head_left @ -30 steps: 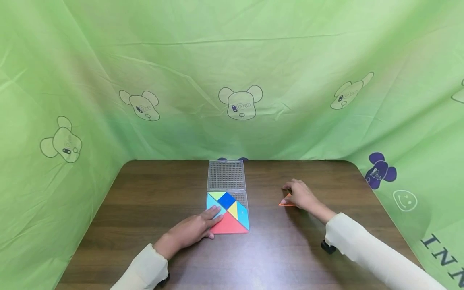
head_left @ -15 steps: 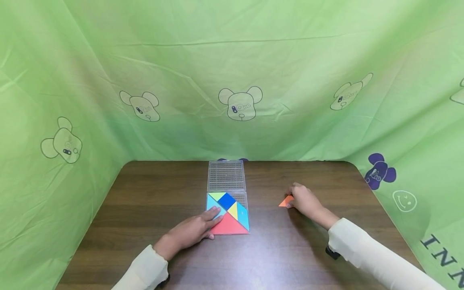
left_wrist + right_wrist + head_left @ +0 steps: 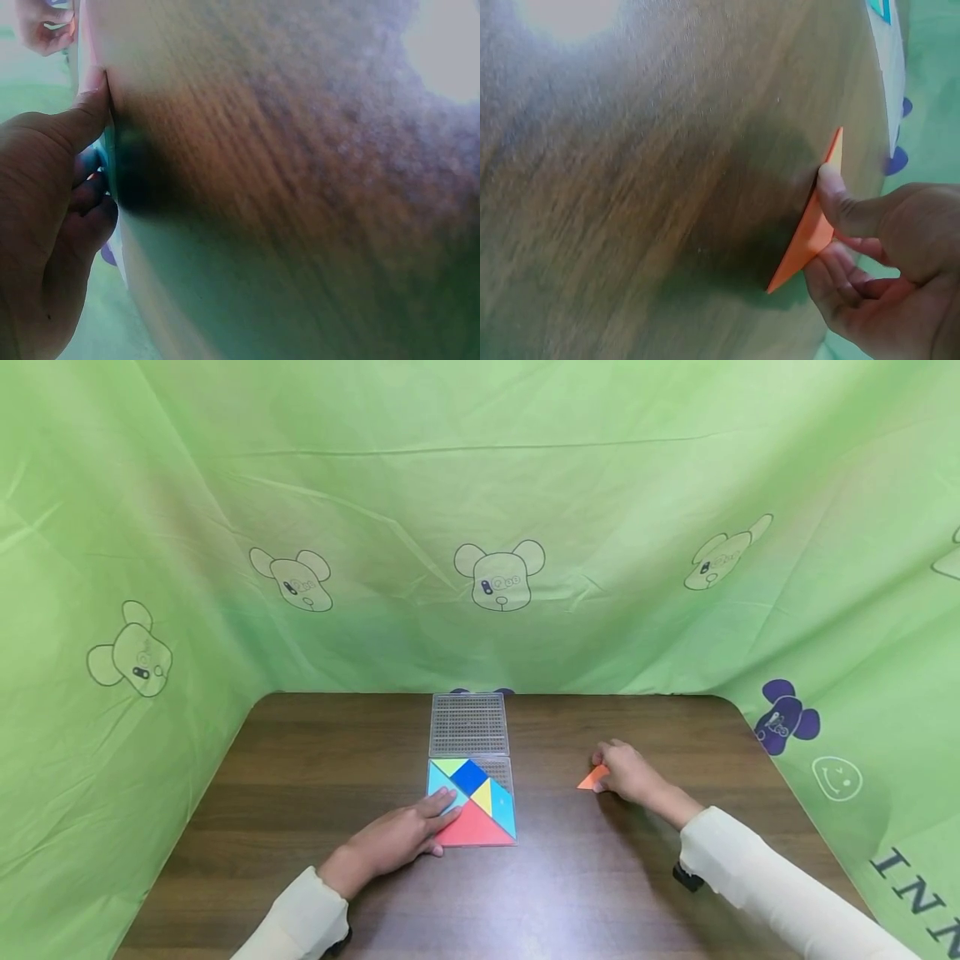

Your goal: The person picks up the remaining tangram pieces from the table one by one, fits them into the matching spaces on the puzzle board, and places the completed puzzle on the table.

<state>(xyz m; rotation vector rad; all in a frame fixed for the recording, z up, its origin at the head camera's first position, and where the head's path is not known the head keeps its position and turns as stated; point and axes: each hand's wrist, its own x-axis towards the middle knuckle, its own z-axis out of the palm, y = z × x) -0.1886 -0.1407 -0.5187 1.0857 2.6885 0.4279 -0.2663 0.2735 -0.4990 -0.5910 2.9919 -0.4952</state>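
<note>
My right hand [image 3: 630, 774] pinches an orange triangle tangram piece [image 3: 808, 238] between thumb and fingers, at or just above the table right of the tray; part of the piece is hidden by the hand. My left hand [image 3: 397, 837] rests with extended fingers over a light-blue triangle [image 3: 438, 782] and the edge of a red triangle [image 3: 475, 827]. These lie in a clear tray [image 3: 497, 768] along with a lime triangle [image 3: 450, 765], a dark-blue square [image 3: 470, 777], a yellow triangle [image 3: 483, 795] and a blue parallelogram [image 3: 503, 807]. Grid shows bare at the tray's upper right corner.
A clear gridded lid [image 3: 469, 725] lies flat against the tray's far side, near the back table edge. Brown wood tabletop [image 3: 322, 752] surrounds everything. Green printed cloth [image 3: 375, 635] hangs behind the table and along both sides.
My right hand has shifted slightly toward me and changed its grip, so more of the orange triangle shows. The left hand and the pieces in the tray have stayed put.
</note>
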